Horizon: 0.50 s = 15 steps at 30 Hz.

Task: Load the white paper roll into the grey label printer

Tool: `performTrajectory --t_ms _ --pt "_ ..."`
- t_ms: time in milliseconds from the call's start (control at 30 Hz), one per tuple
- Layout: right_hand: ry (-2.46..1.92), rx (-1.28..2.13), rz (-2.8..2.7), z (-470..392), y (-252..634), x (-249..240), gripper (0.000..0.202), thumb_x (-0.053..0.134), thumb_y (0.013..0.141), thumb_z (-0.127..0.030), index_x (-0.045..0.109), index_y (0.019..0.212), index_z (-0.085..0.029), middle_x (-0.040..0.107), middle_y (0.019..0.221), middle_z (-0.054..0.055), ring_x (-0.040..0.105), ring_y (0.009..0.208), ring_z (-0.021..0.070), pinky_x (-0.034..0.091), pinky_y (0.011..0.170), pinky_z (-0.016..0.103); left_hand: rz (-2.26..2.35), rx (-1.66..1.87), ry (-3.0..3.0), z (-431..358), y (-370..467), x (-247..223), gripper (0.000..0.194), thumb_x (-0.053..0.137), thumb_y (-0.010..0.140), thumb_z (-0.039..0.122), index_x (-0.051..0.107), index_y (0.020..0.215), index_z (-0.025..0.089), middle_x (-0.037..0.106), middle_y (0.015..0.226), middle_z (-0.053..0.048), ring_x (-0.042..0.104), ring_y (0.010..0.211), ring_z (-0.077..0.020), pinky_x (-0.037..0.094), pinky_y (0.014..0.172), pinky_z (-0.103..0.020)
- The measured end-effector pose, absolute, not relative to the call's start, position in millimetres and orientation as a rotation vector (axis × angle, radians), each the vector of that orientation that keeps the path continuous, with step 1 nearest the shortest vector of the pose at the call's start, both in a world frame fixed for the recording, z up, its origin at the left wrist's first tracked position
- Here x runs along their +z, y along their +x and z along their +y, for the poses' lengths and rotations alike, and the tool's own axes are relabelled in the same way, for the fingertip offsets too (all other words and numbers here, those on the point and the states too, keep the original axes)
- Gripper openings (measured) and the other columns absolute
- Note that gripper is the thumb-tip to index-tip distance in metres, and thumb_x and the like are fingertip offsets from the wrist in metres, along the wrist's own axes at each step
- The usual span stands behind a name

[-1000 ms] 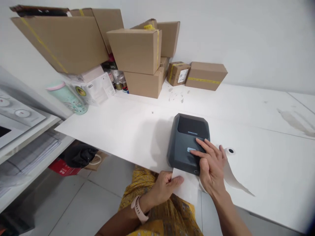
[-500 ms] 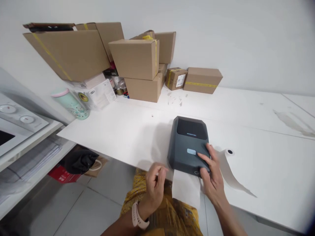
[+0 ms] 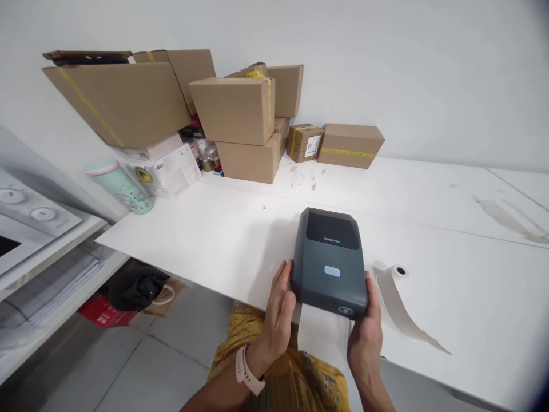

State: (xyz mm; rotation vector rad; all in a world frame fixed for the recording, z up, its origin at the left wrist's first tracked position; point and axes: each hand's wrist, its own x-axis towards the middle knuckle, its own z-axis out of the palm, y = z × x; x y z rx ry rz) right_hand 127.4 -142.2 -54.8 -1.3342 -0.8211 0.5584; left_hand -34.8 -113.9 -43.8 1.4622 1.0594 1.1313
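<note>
A dark grey label printer with a light blue button on its lid stands near the table's front edge. From under its front, a strip of white paper hangs over the edge. My left hand presses on the printer's left side, fingers together along it and thumb towards me. Around the right front corner lies my right hand, its palm and fingers against that side. Both hands hold the printer between them. A small roll of white paper, partly unrolled towards me, rests on the table to the right.
Cardboard boxes are stacked at the back left, and a long carton sits by the wall. A mint green tumbler stands at the table's left end. Further left, a white microwave is on a shelf.
My right hand has left the button area and moved down to the printer's right side. My left hand has opened from a curled shape and come against the left side.
</note>
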Motion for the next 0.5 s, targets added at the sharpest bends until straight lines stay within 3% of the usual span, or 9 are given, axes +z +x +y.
performTrajectory --t_ms 300,400,500 --pt "-1.286 0.602 -0.740 -139 119 -43 0.055 0.034 0.104 -0.047 0.039 0.157 -0.033 0.035 0.167 -0.002 0.027 0.157 0.0269 0.021 0.128 0.054 1.016 1.205 1.493 -110 -33 -41 0.056 0.032 0.107 0.050 0.032 0.161 0.032 0.023 0.172 -0.001 0.014 0.160 -0.0259 0.018 0.132 -0.044" --pt "-1.341 0.482 -0.859 -135 129 -37 0.054 0.032 0.105 -0.046 0.038 0.157 -0.034 0.036 0.167 -0.001 0.027 0.156 0.0278 0.019 0.128 0.056 0.930 1.270 1.481 -99 -33 -28 0.056 0.032 0.107 0.052 0.037 0.159 0.032 0.030 0.170 -0.002 0.023 0.158 -0.0273 0.023 0.130 -0.044" --pt "-1.375 0.246 -1.147 -122 147 -16 0.062 0.029 0.104 -0.056 0.025 0.162 -0.034 0.030 0.169 0.003 0.025 0.157 0.0315 0.018 0.127 0.061 0.824 1.390 1.435 -70 -29 -10 0.053 0.030 0.107 0.050 0.053 0.150 0.027 0.050 0.157 -0.006 0.043 0.148 -0.0269 0.032 0.126 -0.044"
